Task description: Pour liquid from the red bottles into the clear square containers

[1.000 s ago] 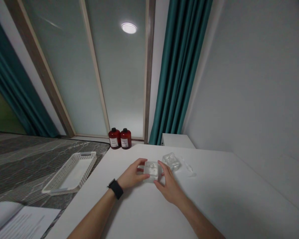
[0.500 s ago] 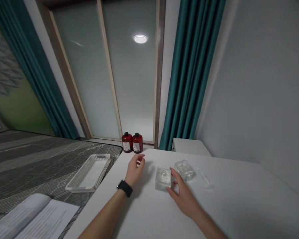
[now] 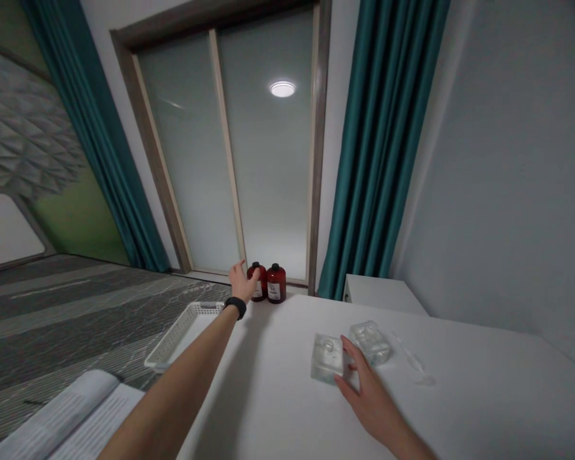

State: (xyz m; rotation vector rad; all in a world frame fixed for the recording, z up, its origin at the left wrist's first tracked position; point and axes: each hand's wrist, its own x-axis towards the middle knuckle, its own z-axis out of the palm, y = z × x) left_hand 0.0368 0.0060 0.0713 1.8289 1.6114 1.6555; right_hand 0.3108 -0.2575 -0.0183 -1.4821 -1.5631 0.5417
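Note:
My left hand [image 3: 242, 283] reaches to the far edge of the white table with its fingers apart. It is beside a dark red bottle [image 3: 257, 292] with a black cap and white label, and partly covers it. A second red bottle [image 3: 276, 285] stands just to the right. My right hand [image 3: 365, 388] rests by the right side of a clear square container [image 3: 328, 359] with a round knob on top. Its thumb and index finger are spread at the container's right corners, without visible squeezing. Behind that hand lies another clear, faceted container [image 3: 370, 342].
A thin clear spoon-like utensil [image 3: 414, 360] lies on the white table [image 3: 278, 409] at the right. To the left are a white perforated basket [image 3: 172, 335] and an open book [image 3: 84, 415] on a lower dark patterned surface. A white cabinet [image 3: 386, 295] stands behind the table.
My left hand has moved forward and left from above the table to the bottle, and its fingers have spread. My right hand stays by the clear square container. The view has shifted slightly.

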